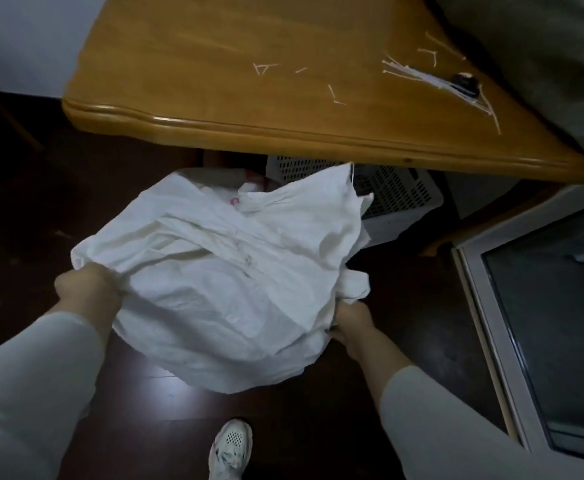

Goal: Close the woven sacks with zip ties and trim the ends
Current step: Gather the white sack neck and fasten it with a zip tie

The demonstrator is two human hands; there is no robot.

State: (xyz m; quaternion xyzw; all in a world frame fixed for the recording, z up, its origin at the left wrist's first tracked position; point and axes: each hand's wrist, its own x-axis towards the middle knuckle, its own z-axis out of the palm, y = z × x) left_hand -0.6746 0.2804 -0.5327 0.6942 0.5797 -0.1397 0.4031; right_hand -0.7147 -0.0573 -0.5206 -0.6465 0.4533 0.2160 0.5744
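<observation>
White woven sack (228, 271) is gripped at both sides by left hand (87, 289) and right hand (352, 323); gathering its mouth for a zip tie (418, 72) likely comes next.

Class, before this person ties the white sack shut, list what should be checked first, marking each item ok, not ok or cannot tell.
1. Left hand grips the sack: ok.
2. Right hand grips its other side: ok.
3. Sack top gathered into a neck: not ok, the cloth is loose and spread.
4. Zip ties ready on the table: ok, a bundle lies there.
5. Cutter at hand: cannot tell, a dark object lies by the ties, too blurred to name.
</observation>
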